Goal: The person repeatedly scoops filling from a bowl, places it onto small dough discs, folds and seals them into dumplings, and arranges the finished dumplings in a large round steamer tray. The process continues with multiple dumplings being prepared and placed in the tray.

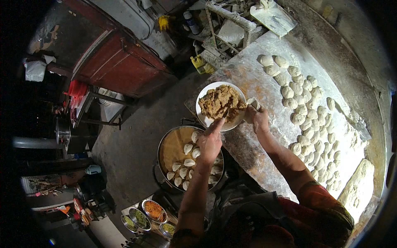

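My left hand (211,141) reaches over the near rim of a white plate (201,117) heaped with brown minced filling (221,100). Its fingers are at the filling's edge; whether they grip a tool there I cannot tell. At the plate's right side my right hand (260,117) holds a dough wrapper (253,104). Below my left forearm and hand, a round steamer tray (176,139) bears several folded dumplings (189,162), some partly hidden by the arm. Many dough pieces (299,99) lie on the floured worktable (248,142) to the right.
A long dough slab (358,183) and a scraper (361,130) lie on the table's far right. A flour-covered metal scoop or pan (273,18) is at the top. Metal bowls of chopped ingredients (155,211) stand at lower left, and a red cabinet (124,65) at upper left.
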Action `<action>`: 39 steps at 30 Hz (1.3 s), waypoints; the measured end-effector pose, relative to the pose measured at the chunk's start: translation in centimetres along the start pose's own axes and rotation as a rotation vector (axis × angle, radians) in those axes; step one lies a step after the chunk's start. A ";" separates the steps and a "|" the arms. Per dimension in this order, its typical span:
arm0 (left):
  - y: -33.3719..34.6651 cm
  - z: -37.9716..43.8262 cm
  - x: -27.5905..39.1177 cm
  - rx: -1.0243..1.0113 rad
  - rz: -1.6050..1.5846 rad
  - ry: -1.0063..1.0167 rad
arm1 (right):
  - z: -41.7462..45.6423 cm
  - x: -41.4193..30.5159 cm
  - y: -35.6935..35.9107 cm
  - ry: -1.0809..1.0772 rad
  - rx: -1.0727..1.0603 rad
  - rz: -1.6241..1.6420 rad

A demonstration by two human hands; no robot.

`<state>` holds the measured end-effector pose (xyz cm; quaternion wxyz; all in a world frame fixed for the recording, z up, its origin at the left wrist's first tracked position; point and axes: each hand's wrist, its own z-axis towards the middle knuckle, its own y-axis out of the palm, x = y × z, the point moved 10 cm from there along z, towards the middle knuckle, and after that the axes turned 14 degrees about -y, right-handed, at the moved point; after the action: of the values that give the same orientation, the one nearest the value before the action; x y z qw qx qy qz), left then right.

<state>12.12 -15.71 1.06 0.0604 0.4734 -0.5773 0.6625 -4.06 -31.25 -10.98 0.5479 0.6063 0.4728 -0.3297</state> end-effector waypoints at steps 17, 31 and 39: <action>4.0 -8.0 4.9 0.292 -0.086 0.206 | -4.6 -3.2 1.6 0.323 0.141 0.058; 2.3 -4.8 3.7 0.201 -0.190 0.205 | -0.8 1.7 1.3 0.368 -0.011 0.411; 3.2 -7.8 1.9 0.193 -0.227 0.054 | -1.6 0.9 1.2 0.368 0.001 0.409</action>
<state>4.75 -11.26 0.98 0.1045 0.5212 -0.4518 0.7165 -2.85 -29.42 -11.06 0.5078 0.7391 0.4320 -0.0966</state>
